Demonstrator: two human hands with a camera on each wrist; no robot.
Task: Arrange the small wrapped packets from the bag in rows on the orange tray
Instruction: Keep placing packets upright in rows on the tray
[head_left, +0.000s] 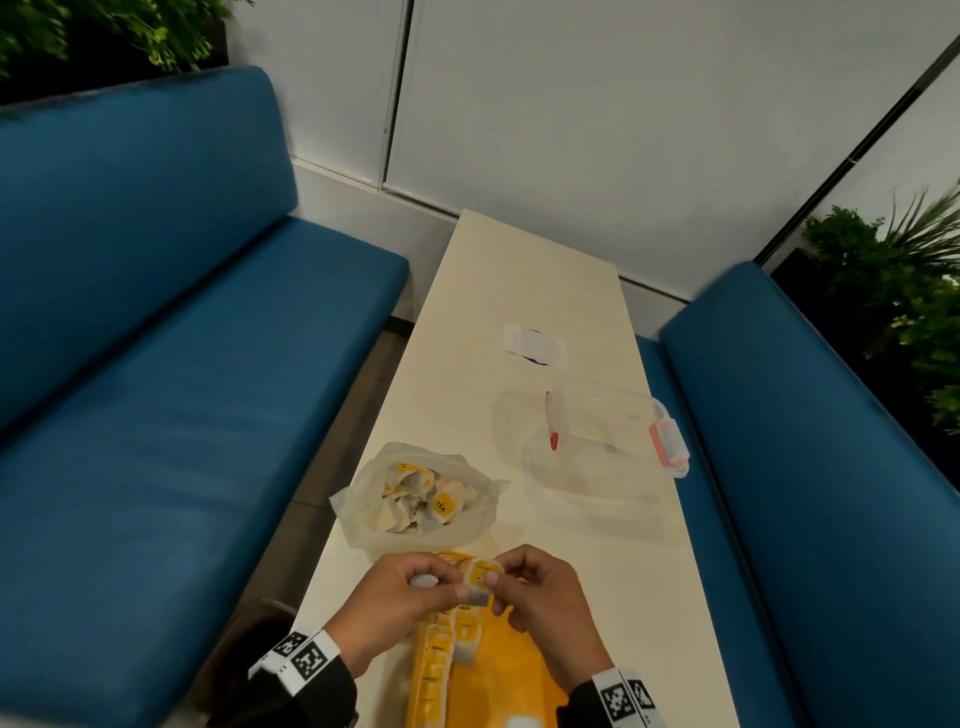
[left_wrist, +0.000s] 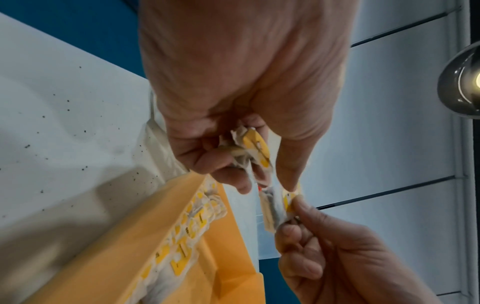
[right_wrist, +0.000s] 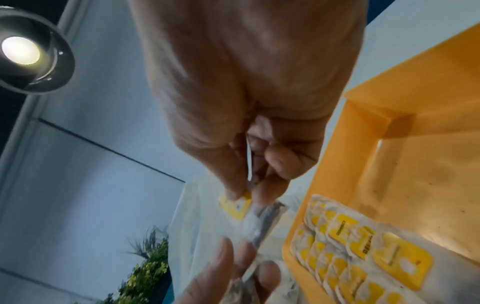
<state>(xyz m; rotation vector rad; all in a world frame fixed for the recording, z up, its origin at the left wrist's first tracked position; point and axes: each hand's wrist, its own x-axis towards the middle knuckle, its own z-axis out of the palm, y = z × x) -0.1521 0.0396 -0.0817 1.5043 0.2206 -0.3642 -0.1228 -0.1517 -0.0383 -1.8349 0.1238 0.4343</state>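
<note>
Head: hands (head_left: 475, 592) (both) pinching pkt (head_left: 480, 579)

translucent plastic bag (head_left: 415, 491), matt orange tray (head_left: 511, 670)

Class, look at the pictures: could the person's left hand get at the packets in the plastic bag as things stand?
Probably not at once: the left hand is busy pinching small yellow-labelled packets. The translucent plastic bag lies open-topped just beyond it, nothing between.

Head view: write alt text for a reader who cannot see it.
Both hands, left hand and right hand, pinch one packet above an orange tray already holding rows of packets. Beyond sit an open bag of packets and a clear tub on the table.
</note>
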